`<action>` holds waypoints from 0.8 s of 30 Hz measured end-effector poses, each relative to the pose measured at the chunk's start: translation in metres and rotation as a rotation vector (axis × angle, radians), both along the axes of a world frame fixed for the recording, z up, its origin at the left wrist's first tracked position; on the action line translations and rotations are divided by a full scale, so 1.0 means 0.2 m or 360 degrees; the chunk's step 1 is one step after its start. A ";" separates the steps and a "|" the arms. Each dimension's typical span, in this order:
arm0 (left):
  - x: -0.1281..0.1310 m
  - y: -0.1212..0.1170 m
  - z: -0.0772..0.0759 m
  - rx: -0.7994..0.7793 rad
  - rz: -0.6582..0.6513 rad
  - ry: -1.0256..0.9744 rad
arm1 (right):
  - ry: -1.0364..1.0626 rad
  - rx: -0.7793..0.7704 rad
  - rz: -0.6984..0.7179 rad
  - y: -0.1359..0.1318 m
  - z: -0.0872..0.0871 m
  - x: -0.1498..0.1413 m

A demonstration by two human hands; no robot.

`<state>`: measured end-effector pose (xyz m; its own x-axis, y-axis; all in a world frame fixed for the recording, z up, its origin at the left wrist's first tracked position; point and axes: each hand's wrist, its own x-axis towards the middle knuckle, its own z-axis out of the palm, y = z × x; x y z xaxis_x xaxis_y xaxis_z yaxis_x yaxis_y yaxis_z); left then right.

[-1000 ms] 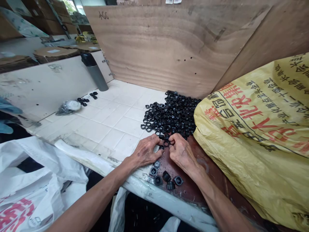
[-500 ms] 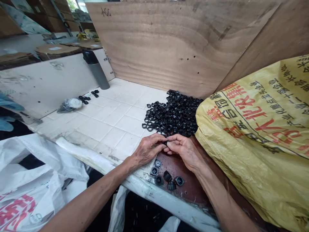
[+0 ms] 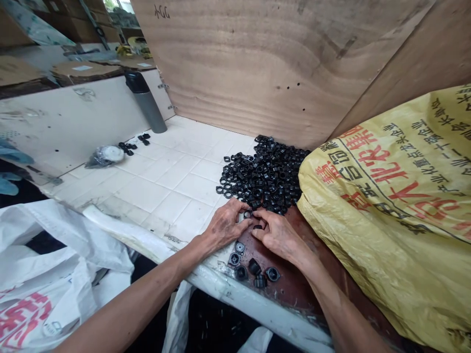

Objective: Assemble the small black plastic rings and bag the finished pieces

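Note:
My left hand (image 3: 224, 226) and my right hand (image 3: 276, 234) rest close together on the table, just in front of a heap of small black plastic rings (image 3: 265, 174). Both hands have their fingers curled, fingertips nearly touching around a small black ring (image 3: 257, 226) on the dark brown surface. Which fingers grip it I cannot make out. Several finished-looking black pieces (image 3: 253, 267) lie in a small group near the table's front edge, below my hands.
A big yellow printed sack (image 3: 397, 206) fills the right side. Plywood walls (image 3: 257, 63) close the back. A grey bottle (image 3: 145, 100), a plastic-wrapped bundle (image 3: 105, 156) and a few black pieces lie at the left. White bags (image 3: 47, 274) hang below the white-tiled table (image 3: 165, 181).
My hands have dropped from a raised pinch back down to the table surface near the heap's edge. The view shifted slightly.

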<state>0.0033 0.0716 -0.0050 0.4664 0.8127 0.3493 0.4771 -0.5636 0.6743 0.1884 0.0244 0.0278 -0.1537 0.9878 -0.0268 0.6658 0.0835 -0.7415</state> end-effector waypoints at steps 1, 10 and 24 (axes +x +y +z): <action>0.00 0.01 -0.01 0.0021 -0.0015 0.0004 | -0.0003 0.0029 0.0030 0.00 0.00 -0.01; -0.02 -0.01 -0.01 0.0059 -0.0061 -0.0084 | 0.0616 -0.0190 -0.0265 0.02 0.00 0.00; -0.04 -0.01 0.02 -0.0572 -0.0290 -0.0653 | 0.0267 0.0468 -0.0090 -0.01 0.05 -0.06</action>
